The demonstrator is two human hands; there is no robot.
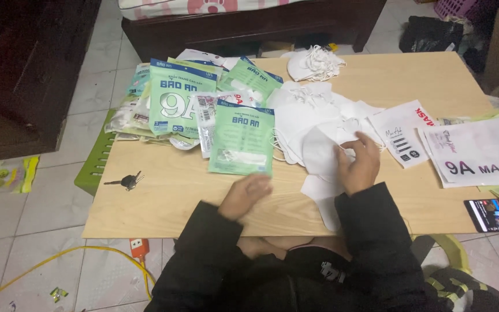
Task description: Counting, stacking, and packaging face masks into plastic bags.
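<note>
Seen from above, a person in dark sleeves sits at a pale wooden tabletop (163, 196). The right hand (358, 164) grasps a white face mask (321, 151) at the edge of a loose mask pile (310, 115) at 12 o'clock. The left hand (245, 195), blurred, lies loosely curled and empty just below a green mask packet (242, 141). Keys (127, 181) lie at 9 o'clock.

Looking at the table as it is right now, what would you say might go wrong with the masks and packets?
1. The phone lies at the table's right edge, partly over it; a sleeve could knock it off.
2. The loose masks overlap in a heap under the right hand, so two may lift together.
3. The green packets are stacked unevenly near the far left edge and may slide off. The left hand is blurred.
</note>
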